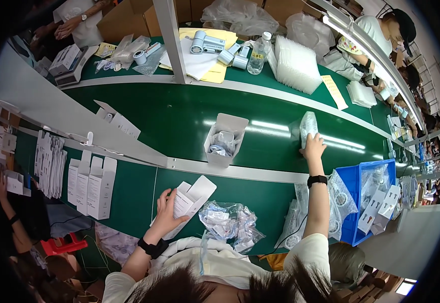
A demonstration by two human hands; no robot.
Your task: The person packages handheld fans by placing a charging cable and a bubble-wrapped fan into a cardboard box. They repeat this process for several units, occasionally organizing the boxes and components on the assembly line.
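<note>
White box (183, 204): lay slanted on near worktop (134, 197), flaps open at far end, just left of bagged parts (230, 222). Held in left hand (167, 214), thumb on one side, fingers spread on the other, opened about as wide as the box. Clear pouch (308, 122): was out over green belt (174, 111), beyond the worktop; couldn't tell if lifted or resting. Gripped at near end by right hand (312, 147), fingers partly curled, thumb opposite. Open carton (220, 159): stood on green belt between both hands, wrapped parts inside. Blue bin (350, 230): sat at right end, clear packets and white cartons inside. Standing boxes (101, 189): lined up at left, folded cartons (50, 164) just beyond. Far bench (265, 82): held water bottle (258, 58), pale-blue cylinders (198, 43), stack of packing sheets (298, 63).
</note>
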